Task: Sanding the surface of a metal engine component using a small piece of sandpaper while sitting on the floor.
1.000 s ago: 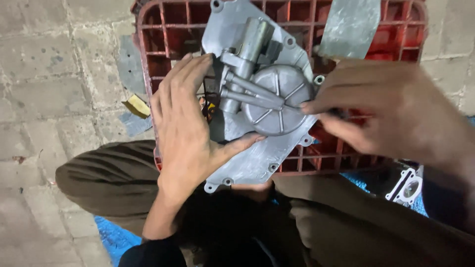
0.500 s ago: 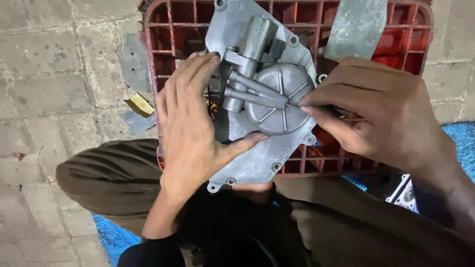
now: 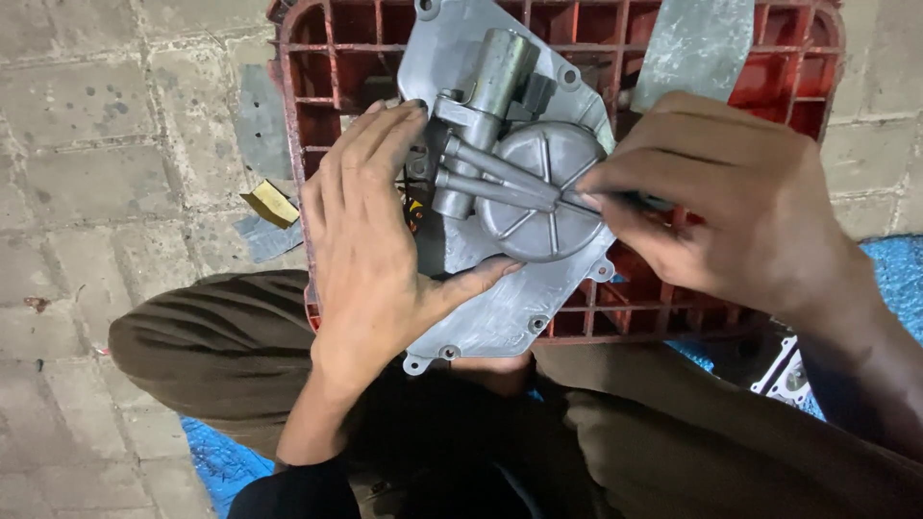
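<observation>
The left hand (image 3: 370, 255) lies flat and open on the grey metal cover (image 3: 510, 192) on the red crate (image 3: 317, 115), while the right hand (image 3: 731, 202) pinches a thin tool (image 3: 615, 202) that might slip and scratch it.

Under the left hand (image 3: 370, 255) the engine cover (image 3: 500, 288) looks like cast aluminium, dull grey and matt, a bit grainy, with smoother ribs on the round dome by the right hand (image 3: 731, 207). The cylinder part (image 3: 495, 72) above the left fingers has a slightly brighter brushed sheen. The crate (image 3: 308, 115) beneath is red plastic, scuffed and grimy. Left of that hand, the floor (image 3: 115, 144) is rough, stained stone pavers. Trousers (image 3: 212, 336) below are soft matt brown cloth.
</observation>
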